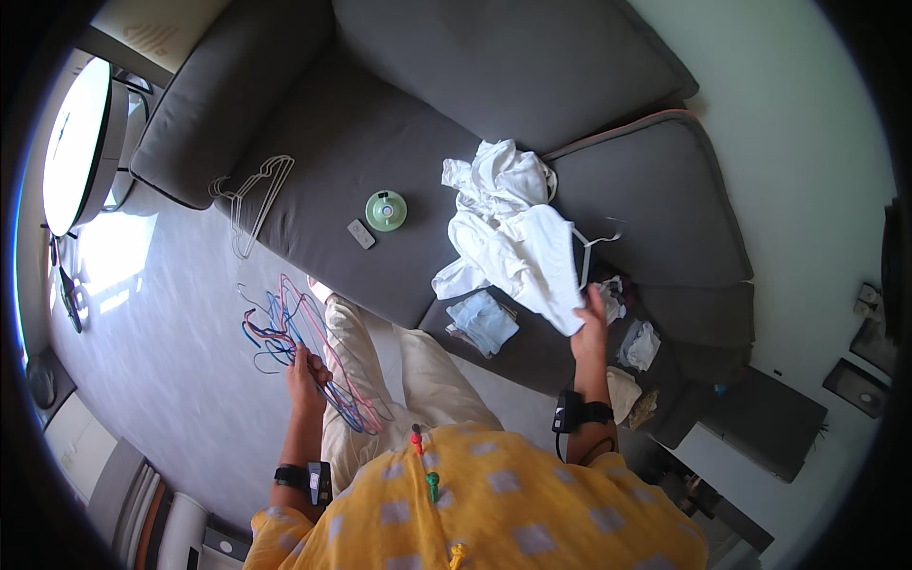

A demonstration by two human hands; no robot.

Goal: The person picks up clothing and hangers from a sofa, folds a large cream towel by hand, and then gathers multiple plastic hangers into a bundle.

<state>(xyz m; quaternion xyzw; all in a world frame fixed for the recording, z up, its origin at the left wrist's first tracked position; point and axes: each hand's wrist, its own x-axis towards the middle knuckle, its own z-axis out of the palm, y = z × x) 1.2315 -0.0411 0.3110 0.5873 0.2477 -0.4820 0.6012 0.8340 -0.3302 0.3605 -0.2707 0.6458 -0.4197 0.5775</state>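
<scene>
My left hand (308, 370) is closed around a bundle of blue, pink and dark clothes hangers (285, 335), above the floor beside my leg. With my right hand (590, 324) I grip the lower edge of a white garment (524, 260) that lies on the grey sofa. A white hanger (586, 258) shows at that garment's edge, partly hidden by the cloth. More crumpled white clothing (502, 174) lies against it, toward the backrest. Folded light-blue cloth (484, 322) rests near the sofa's front edge, left of my right hand.
On the sofa seat (328, 149) are a round green object (386, 211), a small grey remote control (361, 234) and white hangers (263, 192) over the front edge. Several small cloth piles (639, 345) lie at right. A round table (78, 146) stands at far left.
</scene>
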